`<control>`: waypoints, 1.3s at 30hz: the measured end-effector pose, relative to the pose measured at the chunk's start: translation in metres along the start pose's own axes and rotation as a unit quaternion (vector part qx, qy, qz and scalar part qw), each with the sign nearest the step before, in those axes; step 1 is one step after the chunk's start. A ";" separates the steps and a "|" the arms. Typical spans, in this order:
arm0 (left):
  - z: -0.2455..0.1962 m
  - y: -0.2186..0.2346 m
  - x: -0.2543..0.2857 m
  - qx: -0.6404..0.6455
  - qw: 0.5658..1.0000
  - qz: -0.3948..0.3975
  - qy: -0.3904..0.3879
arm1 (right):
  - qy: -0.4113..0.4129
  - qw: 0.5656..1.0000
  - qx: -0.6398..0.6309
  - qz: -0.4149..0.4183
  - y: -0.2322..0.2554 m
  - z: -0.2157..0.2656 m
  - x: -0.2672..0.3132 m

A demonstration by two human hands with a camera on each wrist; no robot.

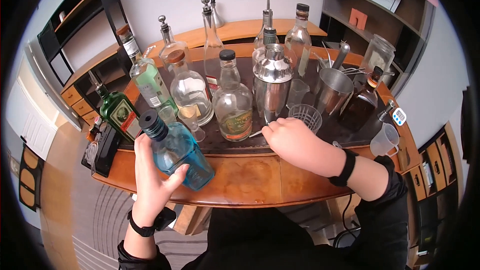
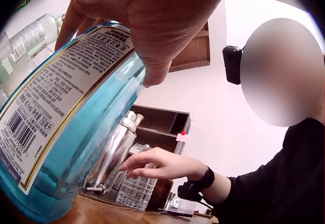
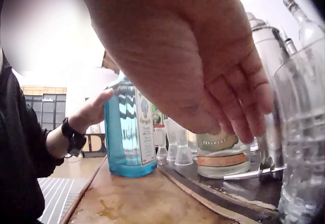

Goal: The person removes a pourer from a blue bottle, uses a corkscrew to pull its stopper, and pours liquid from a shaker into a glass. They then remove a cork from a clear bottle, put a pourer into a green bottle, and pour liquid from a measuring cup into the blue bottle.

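Note:
My left hand (image 1: 152,170) grips a square blue glass bottle (image 1: 186,157) with a dark cap, thumb on the near side and fingers round the far side. In the right wrist view this bottle (image 3: 131,137) is upright on the wooden front strip of the table. My right hand (image 1: 300,142) hovers over the dark mat, fingers loosely bent and holding nothing. Below it lies a thin metal bar tool (image 3: 254,173), its kind partly hidden in the head view. Closest to that hand are a clear cut-glass mixing glass (image 1: 306,116), a steel cocktail shaker (image 1: 272,77) and a labelled clear bottle (image 1: 233,105).
Further left stand a green bottle (image 1: 120,112), small stemmed glasses (image 1: 191,122) and several clear bottles. To the right are a steel shaker tin (image 1: 332,87), a dark brown bottle (image 1: 361,102), a plastic measuring cup (image 1: 385,139) and a small timer (image 1: 399,116). The table's front edge (image 1: 240,204) faces me.

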State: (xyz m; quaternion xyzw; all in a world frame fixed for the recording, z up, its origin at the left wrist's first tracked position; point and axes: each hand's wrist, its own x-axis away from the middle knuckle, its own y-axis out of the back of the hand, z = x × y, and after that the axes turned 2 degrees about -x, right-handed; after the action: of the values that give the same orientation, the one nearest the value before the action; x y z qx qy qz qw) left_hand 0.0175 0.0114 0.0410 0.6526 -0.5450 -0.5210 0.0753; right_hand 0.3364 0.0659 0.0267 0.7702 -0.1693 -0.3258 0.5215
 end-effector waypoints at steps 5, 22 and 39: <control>0.003 0.002 0.000 0.005 1.000 0.010 -0.013 | -0.009 0.991 -0.025 0.128 -0.023 0.000 -0.024; 0.007 0.006 0.000 0.005 0.999 -0.003 -0.046 | -0.038 0.977 0.082 0.195 -0.066 -0.001 -0.037; 0.006 0.005 0.002 0.031 0.998 -0.028 -0.052 | -0.048 0.794 -0.556 -0.241 0.168 0.028 -0.113</control>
State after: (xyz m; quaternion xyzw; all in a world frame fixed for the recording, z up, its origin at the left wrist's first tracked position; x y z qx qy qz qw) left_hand 0.0090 0.0107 0.0406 0.6418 -0.5457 -0.5387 0.0123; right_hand 0.2480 0.0479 0.2098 0.3471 0.2074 -0.5152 0.7557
